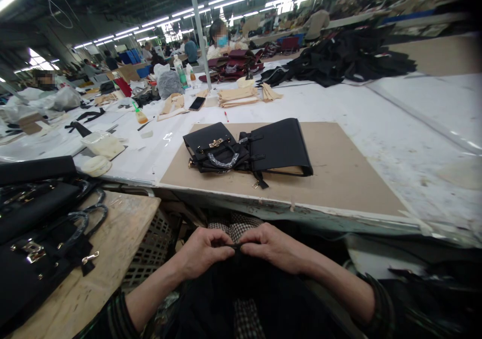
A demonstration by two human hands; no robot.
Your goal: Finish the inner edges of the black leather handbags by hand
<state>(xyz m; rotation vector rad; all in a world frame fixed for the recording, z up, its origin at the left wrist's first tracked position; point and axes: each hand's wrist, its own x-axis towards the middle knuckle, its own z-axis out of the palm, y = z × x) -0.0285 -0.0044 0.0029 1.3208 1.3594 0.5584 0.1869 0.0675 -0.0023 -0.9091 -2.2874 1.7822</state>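
Observation:
My left hand (210, 250) and my right hand (268, 248) meet low in front of my body, over my lap. Thumb and fingers of each are pinched on the edge of a dark piece of material (236, 247). It blends into my dark clothing, so its kind and full shape are hidden. Beyond the hands, on the table, lie a black handbag (209, 145) with gold hardware and a plastic-wrapped handle, and joined to it a black bag panel (280, 145). A zip pull with a black tab (260, 181) hangs out at its near side.
A brown board (339, 178) lies under the bag on the white table (414, 123). More black handbags (41, 248) crowd a wooden board (124, 228) at left. Further back are a phone (197, 103), tan pieces (238, 97), a glue bottle (140, 115), black material (339, 60) and co-workers.

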